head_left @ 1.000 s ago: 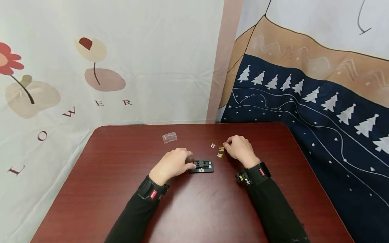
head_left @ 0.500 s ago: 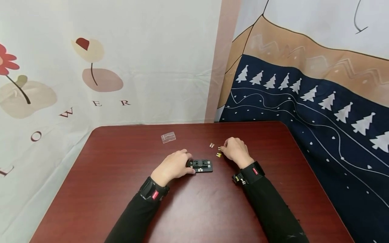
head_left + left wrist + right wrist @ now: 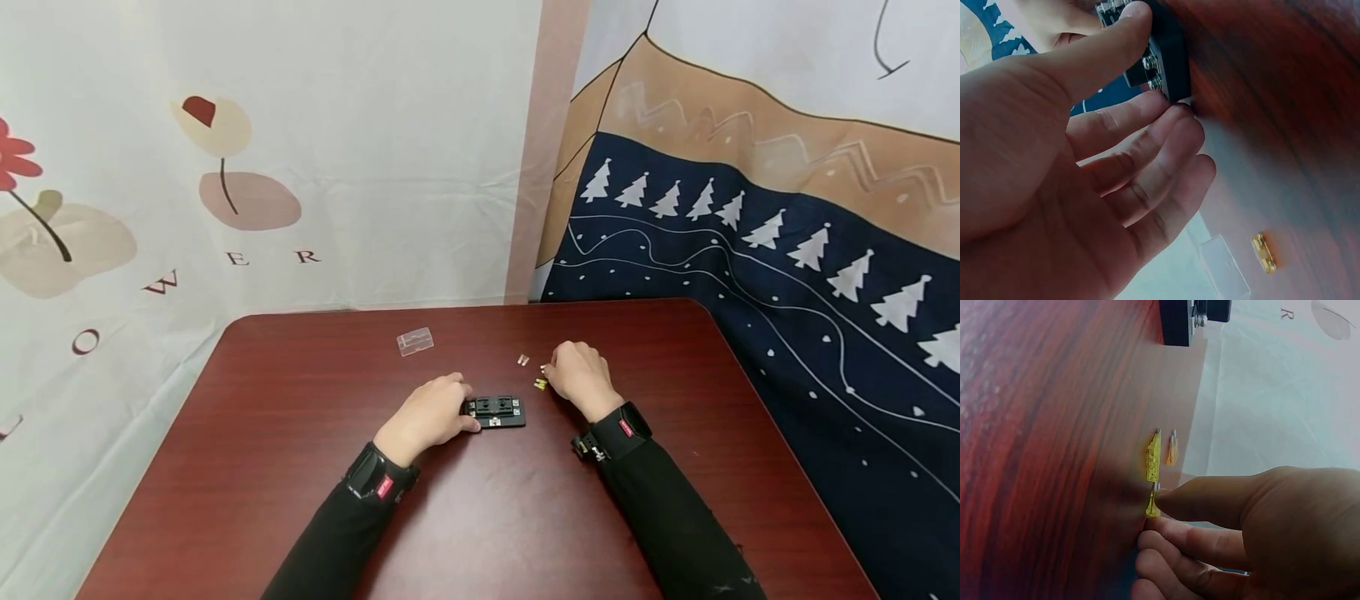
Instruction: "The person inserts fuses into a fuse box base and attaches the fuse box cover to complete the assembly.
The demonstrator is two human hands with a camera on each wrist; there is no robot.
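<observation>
A black fuse block [image 3: 496,412] with metal screw terminals lies on the table, and my left hand [image 3: 429,417] grips its left end. The thumb is on the near side; the other fingers reach round the block's end [image 3: 1172,53] in the left wrist view. To the right, my right hand [image 3: 581,377] pinches a yellow blade fuse [image 3: 1151,503] between thumb and index finger, low at the tabletop. Beside those fingertips lies a second yellow blade fuse [image 3: 1154,459], prongs pointing toward the block. A pale orange blade fuse [image 3: 1173,450] rests just behind it.
At the back of the brown table [image 3: 315,367] lies a clear plastic cover [image 3: 415,341]. A small gold-coloured piece [image 3: 1264,252] shows near this cover in the left wrist view. Printed curtains [image 3: 405,150] hang close behind the table's far edge.
My right hand has moved slightly left and now covers most of the farther yellow fuse, which it pinches. My left fingers have come down and settled round the block's left end.
</observation>
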